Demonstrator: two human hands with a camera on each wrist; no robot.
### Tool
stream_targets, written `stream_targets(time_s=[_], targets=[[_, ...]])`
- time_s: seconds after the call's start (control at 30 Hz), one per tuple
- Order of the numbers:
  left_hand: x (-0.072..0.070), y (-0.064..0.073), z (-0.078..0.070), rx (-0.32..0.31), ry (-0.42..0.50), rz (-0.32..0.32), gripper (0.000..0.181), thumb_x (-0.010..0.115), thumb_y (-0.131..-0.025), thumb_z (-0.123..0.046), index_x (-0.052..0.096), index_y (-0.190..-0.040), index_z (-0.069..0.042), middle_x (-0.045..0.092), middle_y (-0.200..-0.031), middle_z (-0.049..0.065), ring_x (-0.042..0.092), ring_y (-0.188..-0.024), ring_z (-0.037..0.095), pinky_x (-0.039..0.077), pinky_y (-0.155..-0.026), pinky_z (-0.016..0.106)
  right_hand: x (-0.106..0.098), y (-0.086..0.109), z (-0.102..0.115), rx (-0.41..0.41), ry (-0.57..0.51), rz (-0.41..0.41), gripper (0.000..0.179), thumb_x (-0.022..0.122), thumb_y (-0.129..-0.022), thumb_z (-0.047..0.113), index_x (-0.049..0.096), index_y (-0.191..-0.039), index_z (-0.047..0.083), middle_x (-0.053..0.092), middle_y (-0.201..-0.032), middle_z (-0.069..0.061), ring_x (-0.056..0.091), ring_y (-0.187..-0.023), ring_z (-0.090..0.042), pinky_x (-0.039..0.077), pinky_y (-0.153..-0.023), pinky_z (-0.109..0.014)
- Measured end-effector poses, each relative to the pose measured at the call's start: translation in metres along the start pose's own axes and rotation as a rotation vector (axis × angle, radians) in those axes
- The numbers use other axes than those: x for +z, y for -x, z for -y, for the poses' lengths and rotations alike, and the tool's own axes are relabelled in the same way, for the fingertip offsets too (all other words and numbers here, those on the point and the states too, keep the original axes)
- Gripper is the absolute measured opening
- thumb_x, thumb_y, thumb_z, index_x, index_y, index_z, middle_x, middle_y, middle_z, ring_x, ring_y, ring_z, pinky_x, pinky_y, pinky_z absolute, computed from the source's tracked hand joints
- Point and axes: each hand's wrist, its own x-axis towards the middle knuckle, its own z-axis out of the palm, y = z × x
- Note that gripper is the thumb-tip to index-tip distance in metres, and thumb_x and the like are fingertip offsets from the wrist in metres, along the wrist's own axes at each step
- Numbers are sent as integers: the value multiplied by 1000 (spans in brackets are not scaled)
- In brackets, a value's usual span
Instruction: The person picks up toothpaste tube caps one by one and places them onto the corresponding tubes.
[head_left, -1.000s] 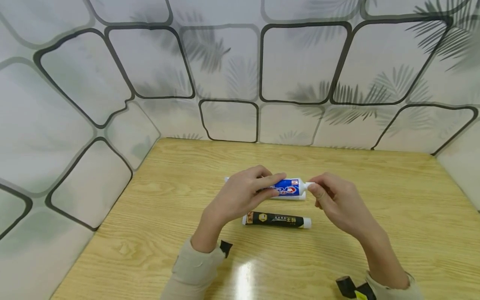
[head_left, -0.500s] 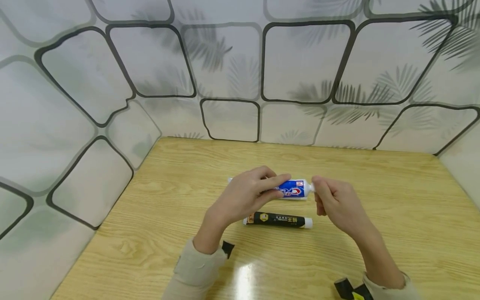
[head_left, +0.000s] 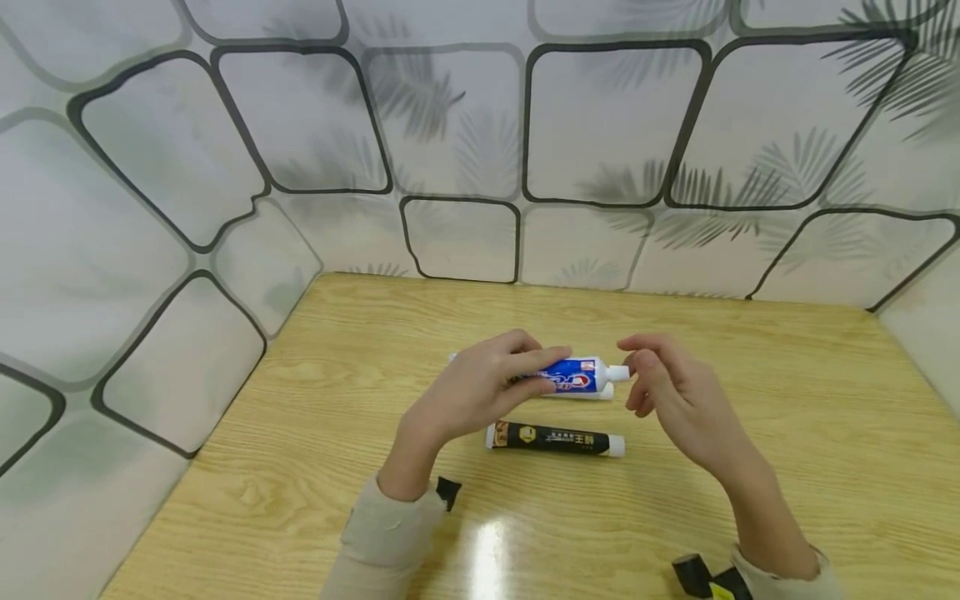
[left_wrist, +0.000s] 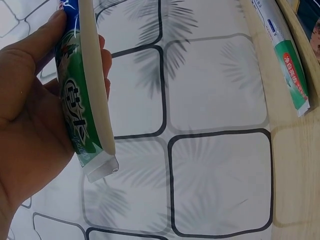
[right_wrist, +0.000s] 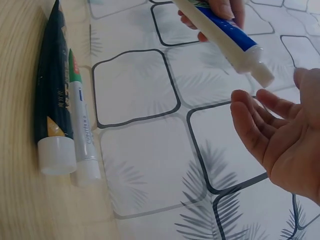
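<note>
My left hand (head_left: 476,385) grips a blue, green and white toothpaste tube (head_left: 574,377) round its middle, held above the table. The tube's white cap (head_left: 618,373) sits on its neck and points right. Beside the cap is my right hand (head_left: 686,404), its fingers loosely spread and holding nothing; the right wrist view shows a gap between fingertips and cap. A black toothpaste tube (head_left: 551,439) with a white cap lies on the table nearer me. Another toothpaste tube (right_wrist: 84,125), white and green, lies beside the black one, mostly hidden below the held tube in the head view.
The wood-grain table (head_left: 315,400) meets a patterned wall covering (head_left: 457,242) at the back and left. Black pieces of wrist gear show at the left cuff (head_left: 397,517) and the right cuff (head_left: 787,575).
My right fingers were pinching the cap and have since loosened off it. The held tube shifted slightly right, then back left. The black tube has stayed put.
</note>
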Motion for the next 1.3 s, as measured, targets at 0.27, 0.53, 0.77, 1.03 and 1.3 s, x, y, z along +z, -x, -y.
stream_targets(time_s=[0.27, 0.53, 0.77, 1.03, 1.3], targets=[[-2, 2, 3, -16, 26, 4, 38, 60, -94, -25, 59, -131, -17, 60, -105, -3, 52, -81, 3, 43, -68, 20, -1, 2, 2, -207, -32, -43, 33, 67, -83, -7, 63, -111, 9, 61, -87, -1, 58, -61, -10, 48, -51, -21], [-1, 2, 4, -15, 26, 3, 38, 61, -94, -25, 59, -131, -17, 60, -105, -3, 52, -82, 4, 43, -69, 20, -1, 1, 1, -296, 35, -51, 37, 71, -77, -11, 65, -107, 9, 64, -89, 3, 59, -67, -5, 49, -55, -17], [-1, 2, 5, -11, -14, -3, 37, 64, -91, -24, 62, -128, -18, 61, -103, -2, 52, -79, 5, 42, -66, 19, 5, -2, -4, -386, 108, -74, 35, 72, -74, -13, 66, -103, 5, 62, -87, 2, 57, -65, -5, 47, -54, -14], [1, 1, 5, -28, -2, 7, 37, 63, -92, -24, 62, -128, -16, 62, -104, -1, 53, -80, 6, 43, -67, 20, 8, -3, -5, -442, 185, -92, 33, 71, -73, -16, 66, -100, 2, 58, -83, 2, 52, -64, -1, 43, -55, -11], [3, 0, 3, -17, -2, -10, 36, 63, -92, -22, 62, -127, -15, 62, -105, 1, 55, -81, 7, 44, -67, 20, 7, -3, -7, -445, 189, -98, 29, 69, -76, -14, 64, -99, 1, 56, -80, 3, 49, -61, -1, 40, -54, -11]])
